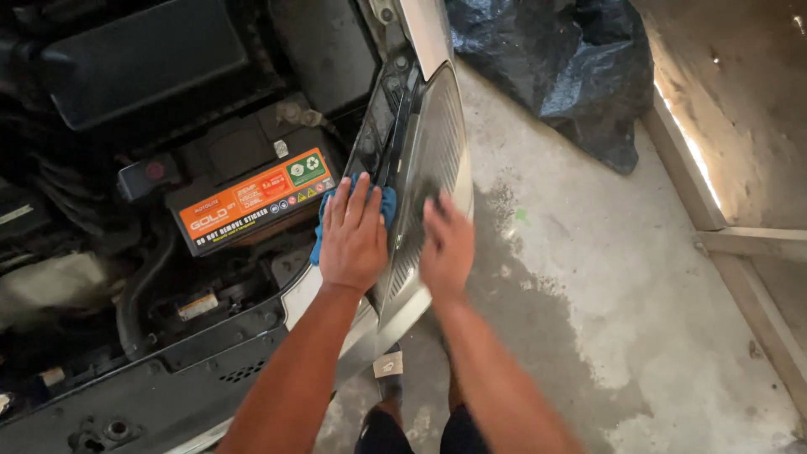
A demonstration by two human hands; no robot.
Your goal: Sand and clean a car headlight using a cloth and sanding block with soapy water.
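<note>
Left hand (353,240) flat, fingers together, pressing crumpled blue cloth (324,220) against ribbed clear plastic headlight (430,143); right hand (447,244) spread open on lens. Left of headlight: black car battery (252,181), rectangular orange label.

cloth (387,204): bright blue, plain, showing around the left hand (353,240)
headlight (430,160): clear grey lens, fine ribbed line pattern, pale silver edge
battery (244,181): black case, orange label with white and black print, small green patch, red dot on the terminal cover
engine bay (126,76): black and dark grey, dusty
bumper (168,387): dark grey plastic, white painted edge
floor (588,277): light grey concrete, darker wet patch, small green speck
bag (563,67): glossy black with blue-grey sheen
wall trim (740,277): pale beige
shorts (420,433): black
</note>
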